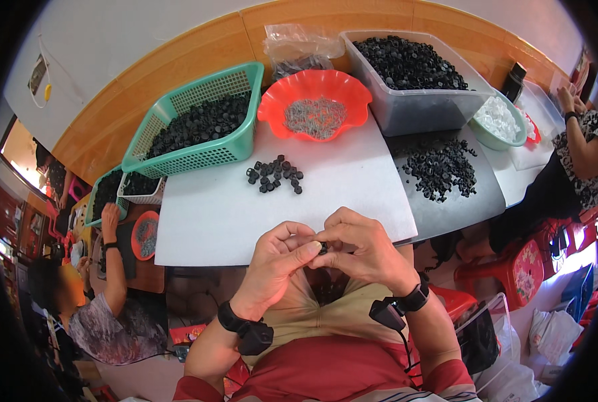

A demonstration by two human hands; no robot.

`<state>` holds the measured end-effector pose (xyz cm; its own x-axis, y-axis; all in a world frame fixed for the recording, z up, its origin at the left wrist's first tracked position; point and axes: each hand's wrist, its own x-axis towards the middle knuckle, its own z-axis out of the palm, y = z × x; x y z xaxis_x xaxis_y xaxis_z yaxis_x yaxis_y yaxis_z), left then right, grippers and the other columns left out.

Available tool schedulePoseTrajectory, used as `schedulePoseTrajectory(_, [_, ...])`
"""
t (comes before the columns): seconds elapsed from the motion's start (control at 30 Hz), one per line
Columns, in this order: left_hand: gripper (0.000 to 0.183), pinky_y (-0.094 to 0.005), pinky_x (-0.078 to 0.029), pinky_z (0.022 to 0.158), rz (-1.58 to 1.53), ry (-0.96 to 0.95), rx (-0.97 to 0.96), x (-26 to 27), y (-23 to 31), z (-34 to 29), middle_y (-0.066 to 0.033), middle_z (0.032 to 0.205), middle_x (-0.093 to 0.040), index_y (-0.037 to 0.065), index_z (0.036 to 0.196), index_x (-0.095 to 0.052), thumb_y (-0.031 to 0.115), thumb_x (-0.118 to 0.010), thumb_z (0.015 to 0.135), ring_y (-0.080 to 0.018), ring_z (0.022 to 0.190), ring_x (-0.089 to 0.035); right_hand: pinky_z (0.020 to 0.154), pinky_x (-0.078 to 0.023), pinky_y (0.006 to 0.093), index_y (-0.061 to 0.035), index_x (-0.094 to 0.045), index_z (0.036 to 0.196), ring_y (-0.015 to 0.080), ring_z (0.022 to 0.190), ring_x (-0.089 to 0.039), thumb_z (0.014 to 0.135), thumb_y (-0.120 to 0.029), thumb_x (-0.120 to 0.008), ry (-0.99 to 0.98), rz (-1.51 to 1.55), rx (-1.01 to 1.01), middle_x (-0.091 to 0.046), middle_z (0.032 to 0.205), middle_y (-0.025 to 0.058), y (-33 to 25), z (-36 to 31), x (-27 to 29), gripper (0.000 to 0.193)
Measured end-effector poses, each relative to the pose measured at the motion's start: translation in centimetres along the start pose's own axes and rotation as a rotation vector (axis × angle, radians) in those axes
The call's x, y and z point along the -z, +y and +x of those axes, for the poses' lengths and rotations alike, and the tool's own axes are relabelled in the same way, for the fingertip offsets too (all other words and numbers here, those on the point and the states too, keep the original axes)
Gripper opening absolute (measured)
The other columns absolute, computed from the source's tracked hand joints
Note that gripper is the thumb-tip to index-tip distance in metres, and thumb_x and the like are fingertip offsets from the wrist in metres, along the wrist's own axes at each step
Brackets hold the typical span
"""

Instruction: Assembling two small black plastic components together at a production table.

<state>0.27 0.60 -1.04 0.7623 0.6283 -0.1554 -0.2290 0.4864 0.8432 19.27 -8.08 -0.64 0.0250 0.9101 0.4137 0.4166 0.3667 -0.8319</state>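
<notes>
Just past the front edge of a white-covered table (205,228), above my lap, my left hand (275,258) and my right hand (360,246) meet. Between their fingertips they pinch a small black plastic part (323,248); the fingers hide most of it. On the white sheet beyond lies a little heap of black knob-like pieces (275,175). Behind that heap stands a red wavy-rimmed bowl (360,100) with many thin silvery metal pieces in it. To the right, small black parts (439,169) are spread over a dark board.
A green basket (202,147) of black parts stands at the back left, a clear plastic bin (423,107) of them at the back right. Beyond it sits a pale green bowl (493,139) with white pieces. Other people work at left (114,321) and right (583,144). A red stool (513,268) stands right.
</notes>
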Motion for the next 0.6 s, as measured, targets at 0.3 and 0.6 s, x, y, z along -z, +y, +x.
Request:
schedulePoseTrajectory(0.3, [0.026,-0.0290,-0.059,0.083,0.655,-0.196,-0.377,-5.2,2.1,-3.7,-0.0127,0.109,-0.073,-0.004,0.118,-0.066,0.004,-0.072,0.094,-0.0175,0.090,-0.072,0.073,-0.054,0.0274,0.0052,-0.070,0.114,0.0131,0.085,-0.065,0.094,-0.021,-0.078,0.205,0.560,-0.213,-0.065,0.105,0.0072,2.9,-0.5,0.3,0.034])
schedulePoseTrajectory(0.6, [0.031,-0.0328,-0.056,0.069,0.527,-0.527,-1.229,-15.2,2.6,-8.6,-0.0158,0.106,-0.071,0.008,0.121,-0.073,0.007,-0.068,0.091,-0.0249,0.084,-0.069,0.075,-0.060,0.0279,0.0070,-0.070,0.114,0.0125,0.084,-0.064,0.097,-0.014,-0.073,0.231,0.455,-0.215,-0.063,0.098,0.0064,2.7,-0.4,0.0,0.027])
